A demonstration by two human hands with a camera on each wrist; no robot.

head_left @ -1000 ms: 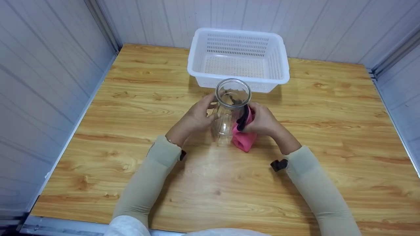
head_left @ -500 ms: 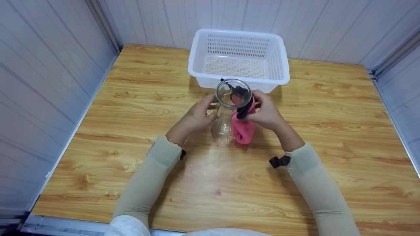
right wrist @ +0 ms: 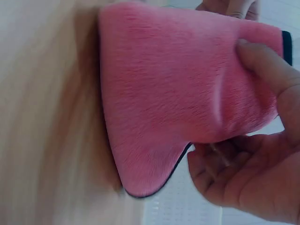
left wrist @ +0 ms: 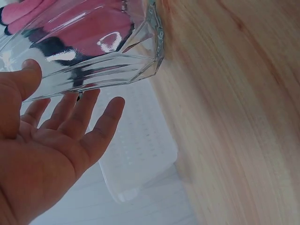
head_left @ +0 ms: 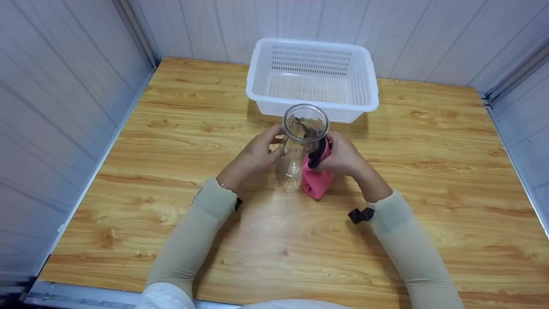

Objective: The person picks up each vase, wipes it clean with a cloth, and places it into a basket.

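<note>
A clear glass vase (head_left: 294,166) with a thick round rim stands upright between the two hands in the head view. My left hand (head_left: 256,152) holds its left side, thumb on the near face and fingers behind, as the left wrist view also shows on the faceted glass (left wrist: 110,70). A pink plush cloth (head_left: 316,183) with a black edge is bunched in my right hand (head_left: 344,158), which keeps it against the vase's right side. In the right wrist view the thumb pins the cloth (right wrist: 159,79) from the front, and a lower corner of it hangs loose.
Behind the vase, a white perforated plastic basket (head_left: 311,103) sits on the wood-grain table (head_left: 274,249) near the back wall. Pale panel walls (head_left: 214,25) enclose the table at the back and both sides.
My right hand and the cloth rose along the vase's side toward the rim, then came back down nearer to me. The left hand and the vase have stayed in place.
</note>
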